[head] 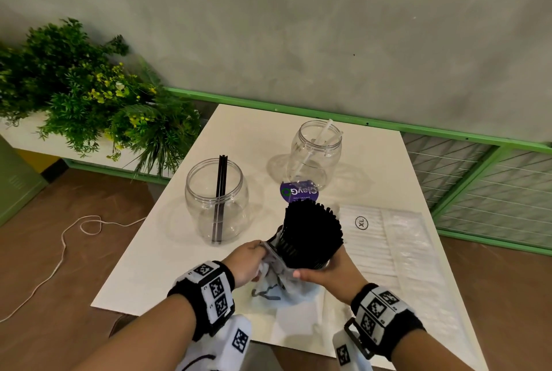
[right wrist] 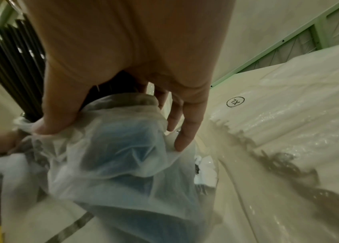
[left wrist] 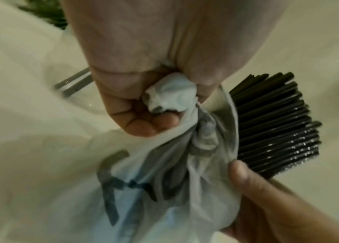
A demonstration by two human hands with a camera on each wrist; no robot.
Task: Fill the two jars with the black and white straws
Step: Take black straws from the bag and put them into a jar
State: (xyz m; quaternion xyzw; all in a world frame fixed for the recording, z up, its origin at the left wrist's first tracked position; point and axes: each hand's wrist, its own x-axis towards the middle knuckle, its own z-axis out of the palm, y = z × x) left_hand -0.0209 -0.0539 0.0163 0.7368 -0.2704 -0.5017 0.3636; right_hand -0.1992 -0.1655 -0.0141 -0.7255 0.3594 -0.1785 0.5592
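Observation:
A thick bundle of black straws (head: 312,233) (left wrist: 272,121) (right wrist: 12,65) sticks up out of a thin white plastic bag (head: 276,278) (left wrist: 160,189) (right wrist: 110,148) at the table's front. My left hand (head: 249,260) (left wrist: 143,82) grips the bunched rim of the bag. My right hand (head: 331,270) (right wrist: 110,82) wraps round the bundle through the bag. A clear jar (head: 216,200) on the left holds a few black straws. A second clear jar (head: 315,155), farther back, holds a few white straws.
A flat clear packet of white straws (head: 385,239) (right wrist: 289,105) marked XL lies at the right of the white table (head: 149,266). A purple round label (head: 298,191) lies in front of the far jar. Green plants (head: 89,96) stand at the left, a green wire rack (head: 493,179) at the right.

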